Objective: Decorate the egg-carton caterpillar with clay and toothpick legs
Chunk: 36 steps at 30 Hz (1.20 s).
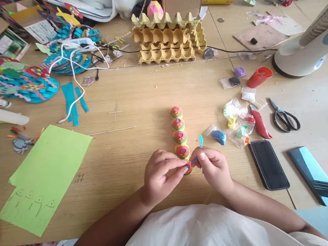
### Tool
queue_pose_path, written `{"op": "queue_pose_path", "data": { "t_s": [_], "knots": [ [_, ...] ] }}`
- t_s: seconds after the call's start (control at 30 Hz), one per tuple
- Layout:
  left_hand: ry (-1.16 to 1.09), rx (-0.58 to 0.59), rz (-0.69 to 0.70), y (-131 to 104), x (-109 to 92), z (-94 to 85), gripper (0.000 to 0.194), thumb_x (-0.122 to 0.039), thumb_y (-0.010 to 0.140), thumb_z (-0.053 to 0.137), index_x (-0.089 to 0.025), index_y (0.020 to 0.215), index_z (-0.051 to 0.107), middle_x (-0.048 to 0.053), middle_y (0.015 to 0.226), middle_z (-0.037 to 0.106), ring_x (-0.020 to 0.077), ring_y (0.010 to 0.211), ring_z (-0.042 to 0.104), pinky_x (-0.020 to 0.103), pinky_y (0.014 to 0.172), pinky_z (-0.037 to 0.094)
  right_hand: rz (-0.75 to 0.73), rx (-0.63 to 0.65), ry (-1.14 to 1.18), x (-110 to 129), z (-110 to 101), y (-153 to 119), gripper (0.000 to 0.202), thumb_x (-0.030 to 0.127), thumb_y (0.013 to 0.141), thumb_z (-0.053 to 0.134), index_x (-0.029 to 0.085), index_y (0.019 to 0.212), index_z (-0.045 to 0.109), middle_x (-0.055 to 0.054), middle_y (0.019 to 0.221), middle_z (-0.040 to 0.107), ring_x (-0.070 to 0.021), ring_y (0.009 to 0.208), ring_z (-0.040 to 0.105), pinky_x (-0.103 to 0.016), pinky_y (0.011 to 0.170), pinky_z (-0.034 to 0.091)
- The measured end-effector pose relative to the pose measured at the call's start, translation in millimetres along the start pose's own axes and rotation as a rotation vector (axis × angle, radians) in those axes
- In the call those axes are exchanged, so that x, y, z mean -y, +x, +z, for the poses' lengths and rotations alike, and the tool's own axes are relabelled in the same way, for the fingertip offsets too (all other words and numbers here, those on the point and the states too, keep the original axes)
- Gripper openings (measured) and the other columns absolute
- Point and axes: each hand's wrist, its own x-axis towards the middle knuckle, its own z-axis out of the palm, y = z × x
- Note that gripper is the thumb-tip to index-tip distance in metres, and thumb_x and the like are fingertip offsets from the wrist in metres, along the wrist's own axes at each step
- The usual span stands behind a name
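Observation:
A row of red domes with green rims runs away from me down the middle of the table, several of them bearing small blue rings and yellow bits. Over the nearest dome, partly covered by my fingers, both hands meet. My left hand is closed in a pinch, its fingertips at that dome and a bit of blue strand. My right hand grips a small light-blue plastic knife, blade pointing up and away. A thin dark-blue clay strand shows between the two hands.
Right of the row lie bags of coloured clay, a red comb-like tool, black scissors, a red cup and two phones. Green paper lies left. Egg cartons stand behind; a white fan-like device stands right.

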Motion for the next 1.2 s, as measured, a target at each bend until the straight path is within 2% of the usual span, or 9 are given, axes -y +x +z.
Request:
{"op": "queue_pose_path", "data": {
  "t_s": [0.33, 0.9, 1.2],
  "knots": [
    [0.004, -0.01, 0.02, -0.6, -1.5, 0.0, 0.016, -0.01, 0.088, 0.073, -0.022, 0.098, 0.07, 0.0, 0.082, 0.073, 0.0137, 0.075, 0.065, 0.03, 0.072, 0.052, 0.071, 0.033, 0.006, 1.9, 4.7, -3.2, 0.043, 0.046, 0.1, 0.061, 0.017, 0.07, 0.072, -0.003, 0.062, 0.067, -0.0121, 0.056, 0.054, -0.026, 0.055, 0.043],
    [0.033, -0.004, 0.021, -1.2, -0.2, 1.0, 0.021, -0.005, 0.085, 0.073, -0.022, 0.098, 0.069, 0.001, 0.083, 0.072, 0.0142, 0.075, 0.063, 0.031, 0.071, 0.052, 0.105, 0.046, 0.033, 2.4, 5.9, -4.9, 0.042, 0.046, 0.1, 0.06, 0.018, 0.07, 0.071, -0.004, 0.064, 0.068, -0.0135, 0.06, 0.059, -0.026, 0.056, 0.044],
    [0.081, -0.016, 0.022, -1.4, -0.4, 1.0, 0.019, -0.008, 0.086, 0.072, -0.022, 0.097, 0.068, 0.001, 0.084, 0.072, 0.0144, 0.076, 0.064, 0.03, 0.071, 0.054, 0.111, 0.051, 0.033, 2.8, 5.9, -5.7, 0.04, 0.047, 0.099, 0.061, 0.018, 0.075, 0.074, -0.004, 0.067, 0.07, -0.0151, 0.062, 0.063, -0.027, 0.059, 0.049]
  ]
}}
